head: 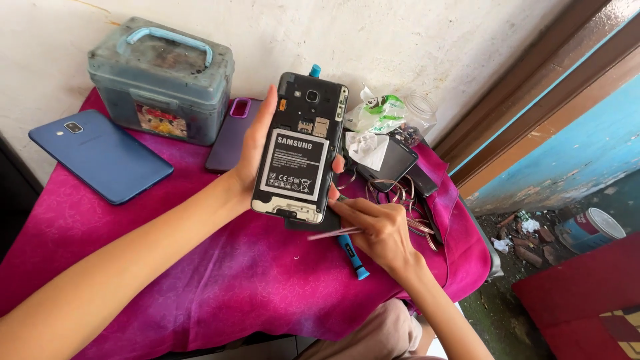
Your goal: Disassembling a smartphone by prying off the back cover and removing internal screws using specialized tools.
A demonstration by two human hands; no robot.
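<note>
My left hand (257, 143) holds a black phone (300, 150) upright with its back cover off, so the grey battery (294, 165) and card slots show. My right hand (373, 230) is just below the phone's lower right corner and pinches thin metal tweezers (331, 234), whose tips point left under the phone. A blue-handled screwdriver (352, 257) lies on the magenta cloth (220, 280) under my right hand.
A blue phone (100, 157) lies face down at the left. A worn grey-blue box with a handle (160, 80) stands at the back against the wall, a purple phone case (233, 133) beside it. Crumpled plastic, a jar, black parts and cables (393, 153) clutter the right side. Rubble and a tin (590, 230) lie on the floor.
</note>
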